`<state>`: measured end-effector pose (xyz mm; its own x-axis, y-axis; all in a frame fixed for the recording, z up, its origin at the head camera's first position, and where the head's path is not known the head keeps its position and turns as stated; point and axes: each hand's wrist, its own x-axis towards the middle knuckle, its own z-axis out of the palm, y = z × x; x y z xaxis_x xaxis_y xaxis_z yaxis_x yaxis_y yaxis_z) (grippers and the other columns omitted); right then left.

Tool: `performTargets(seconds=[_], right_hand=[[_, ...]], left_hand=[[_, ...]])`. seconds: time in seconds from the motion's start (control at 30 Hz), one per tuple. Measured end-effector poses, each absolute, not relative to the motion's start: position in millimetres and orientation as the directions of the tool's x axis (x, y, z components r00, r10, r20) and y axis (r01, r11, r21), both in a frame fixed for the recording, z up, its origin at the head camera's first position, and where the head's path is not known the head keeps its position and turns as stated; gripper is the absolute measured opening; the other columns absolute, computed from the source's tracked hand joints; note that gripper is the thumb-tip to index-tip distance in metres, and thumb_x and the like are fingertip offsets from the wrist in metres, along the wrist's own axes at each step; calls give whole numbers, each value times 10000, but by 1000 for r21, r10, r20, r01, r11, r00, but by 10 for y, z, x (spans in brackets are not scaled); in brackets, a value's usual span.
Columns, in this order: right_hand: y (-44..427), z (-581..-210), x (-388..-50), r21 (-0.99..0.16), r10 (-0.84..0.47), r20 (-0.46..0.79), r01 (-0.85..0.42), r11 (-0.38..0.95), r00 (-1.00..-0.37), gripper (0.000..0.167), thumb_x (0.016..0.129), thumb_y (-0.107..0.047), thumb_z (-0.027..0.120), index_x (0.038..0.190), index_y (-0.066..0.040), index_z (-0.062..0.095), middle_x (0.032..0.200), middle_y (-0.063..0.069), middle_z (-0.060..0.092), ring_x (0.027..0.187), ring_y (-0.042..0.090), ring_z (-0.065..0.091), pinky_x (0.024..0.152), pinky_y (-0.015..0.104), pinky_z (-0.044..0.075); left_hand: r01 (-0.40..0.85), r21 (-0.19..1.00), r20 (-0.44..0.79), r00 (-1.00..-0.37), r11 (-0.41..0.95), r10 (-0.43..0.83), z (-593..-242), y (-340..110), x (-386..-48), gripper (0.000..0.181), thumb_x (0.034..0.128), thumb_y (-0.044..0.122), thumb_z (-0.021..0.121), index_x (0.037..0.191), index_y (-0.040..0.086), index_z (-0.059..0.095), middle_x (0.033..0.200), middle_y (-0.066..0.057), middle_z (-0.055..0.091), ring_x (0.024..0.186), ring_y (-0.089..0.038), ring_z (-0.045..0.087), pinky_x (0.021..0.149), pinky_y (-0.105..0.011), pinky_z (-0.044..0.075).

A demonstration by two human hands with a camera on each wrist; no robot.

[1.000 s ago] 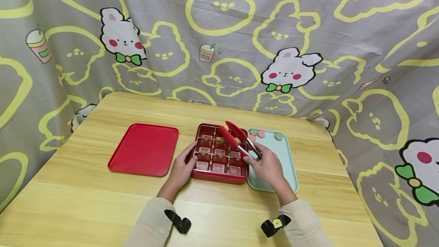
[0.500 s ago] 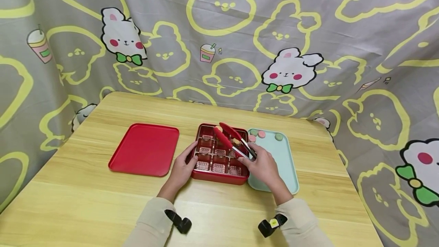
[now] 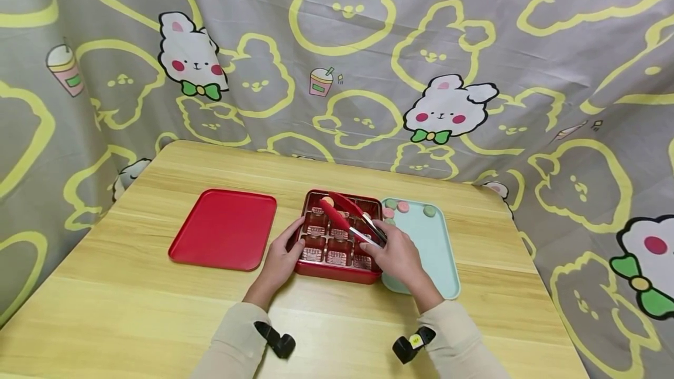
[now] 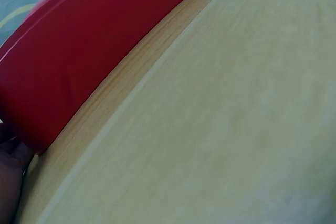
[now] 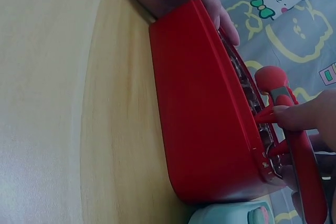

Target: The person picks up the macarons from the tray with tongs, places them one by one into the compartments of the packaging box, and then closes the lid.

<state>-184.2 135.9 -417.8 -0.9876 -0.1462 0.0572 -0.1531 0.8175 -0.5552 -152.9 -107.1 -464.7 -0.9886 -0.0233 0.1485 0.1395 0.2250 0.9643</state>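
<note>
One red tray [image 3: 223, 230] lies left, one pale-blue tray [image 3: 433, 259] right. Between them, the left hand [image 3: 281, 256] grips the red box [image 3: 338, 274]; the right hand [image 3: 398, 254] holds tongs [image 3: 334, 215], which partly hide it, pinching one tan cookie [image 3: 327, 200] over its far side. Five cookies [image 3: 402, 206] show right: three green, two pink.

Red tongs [image 3: 337, 217] point toward ten o'clock — orange cookie [image 3: 329, 200] between their tips. Beneath sits a red compartmented box [image 3: 337, 274].

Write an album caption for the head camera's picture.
Left hand gripping a red divided box, right hand holding red-tipped tongs that pinch an orange macaron over it.
</note>
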Motion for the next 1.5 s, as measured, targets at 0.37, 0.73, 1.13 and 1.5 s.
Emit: performTargets(seconds=[0.37,0.73,1.13,1.5], right_hand=[[1354,-4166,-1841,-547,-158,58,-164,821,-986,596,787,-311,753,1306,-95,556,1125,105,650,906,234,604,731,414,522],[1422,-4143,-1838,-571,-134,39,-132,810,-990,591,795,-317,743,1316,-115,551,1121,97,641,779,182,568,629,317,467],[1634,-4114,-1874,-581,-110,59,-124,805,-992,608,804,-326,737,1338,-117,536,992,110,657,729,179,541,560,284,406],[1900,-4124,-1862,-554,-89,87,-122,823,-992,579,810,-301,727,1311,-71,550,1069,137,655,814,219,566,653,331,447]], left_hand=[[130,964,142,-989,233,-36,-4656,-1065,-1533,501,918,25,523,1410,72,442,1442,-163,425,1354,-315,354,1123,-462,280],[113,967,125,-991,227,-39,-4680,-1062,-1547,504,919,26,522,1413,82,440,1447,-159,419,1362,-313,343,1127,-462,274],[135,964,152,-987,227,-57,-5046,-1099,-1698,514,917,97,535,1405,244,462,1452,-42,431,1368,-232,344,1133,-435,269],[162,962,180,-981,221,-66,-5052,-1089,-1695,521,908,72,536,1406,207,465,1447,-84,438,1358,-291,356,1112,-484,291]])
